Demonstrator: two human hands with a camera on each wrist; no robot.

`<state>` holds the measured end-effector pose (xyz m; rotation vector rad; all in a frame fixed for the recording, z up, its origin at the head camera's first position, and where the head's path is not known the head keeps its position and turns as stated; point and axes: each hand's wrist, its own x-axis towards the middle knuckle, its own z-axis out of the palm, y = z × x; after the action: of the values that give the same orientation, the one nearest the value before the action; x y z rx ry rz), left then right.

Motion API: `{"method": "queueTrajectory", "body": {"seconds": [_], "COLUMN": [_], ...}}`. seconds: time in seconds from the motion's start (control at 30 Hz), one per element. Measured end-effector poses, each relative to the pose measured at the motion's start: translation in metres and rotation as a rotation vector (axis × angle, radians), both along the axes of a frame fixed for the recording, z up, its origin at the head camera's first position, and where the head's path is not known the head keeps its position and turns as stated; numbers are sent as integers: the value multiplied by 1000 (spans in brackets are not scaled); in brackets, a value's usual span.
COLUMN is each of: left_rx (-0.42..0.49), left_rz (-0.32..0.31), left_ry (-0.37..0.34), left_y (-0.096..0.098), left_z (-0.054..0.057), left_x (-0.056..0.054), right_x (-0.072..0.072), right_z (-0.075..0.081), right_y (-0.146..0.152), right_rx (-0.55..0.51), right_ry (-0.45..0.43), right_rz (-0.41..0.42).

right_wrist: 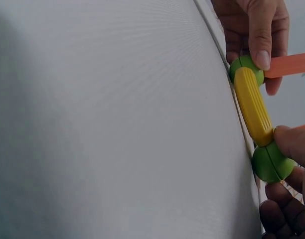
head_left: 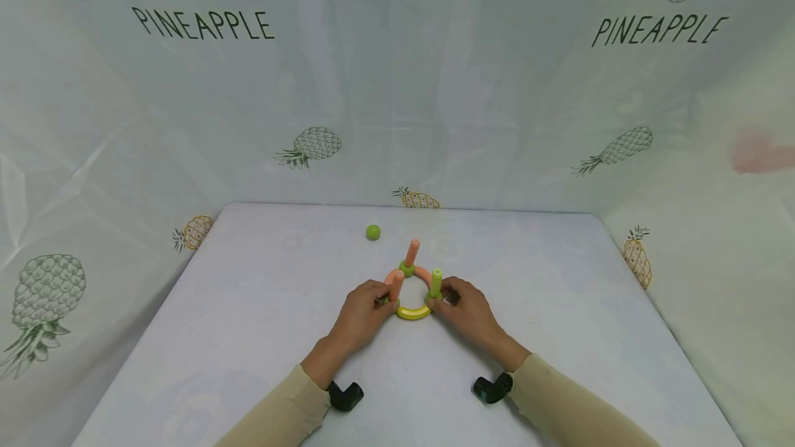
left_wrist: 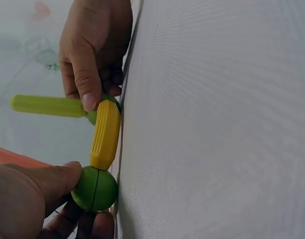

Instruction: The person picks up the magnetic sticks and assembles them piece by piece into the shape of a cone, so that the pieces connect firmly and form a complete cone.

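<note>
A ring of curved rods joined by green balls rests on the table. My left hand (head_left: pixel 360 316) pinches the front-left green ball (left_wrist: pixel 95 189), from which an orange rod (head_left: pixel 396 286) stands up. On the other side, my right hand (head_left: pixel 470 316) pinches the front-right green ball (right_wrist: pixel 269 164), which bears an upright light-green rod (head_left: pixel 436 283). Between these two balls runs a curved yellow rod (head_left: pixel 413 313). Curved orange rods, such as the right one (head_left: pixel 424 274), lead to the back green ball (head_left: pixel 406 269), topped by another upright orange rod (head_left: pixel 413 252).
A loose green ball (head_left: pixel 373 232) lies behind the ring, towards the table's back edge. The white table (head_left: pixel 248 336) meets a hanging sheet (head_left: pixel 397 88) printed with pineapples at the back and sides. Small black devices (head_left: pixel 493 388) sit at both wrists.
</note>
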<state>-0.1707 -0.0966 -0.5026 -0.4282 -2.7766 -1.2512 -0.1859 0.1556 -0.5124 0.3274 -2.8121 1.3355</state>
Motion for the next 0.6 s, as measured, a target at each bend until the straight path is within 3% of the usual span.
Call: {"method": "queueTrajectory", "body": {"seconds": [0.6], "left_rx": [12], "left_rz": [27], "left_ry": [30], "left_y": [-10], "left_z": [-4], "left_x": [0], "right_x": [1], "right_z": [0], "right_y": [-4], "right_rx": [-4], "right_ry": [5], "right_rz": [48]}}
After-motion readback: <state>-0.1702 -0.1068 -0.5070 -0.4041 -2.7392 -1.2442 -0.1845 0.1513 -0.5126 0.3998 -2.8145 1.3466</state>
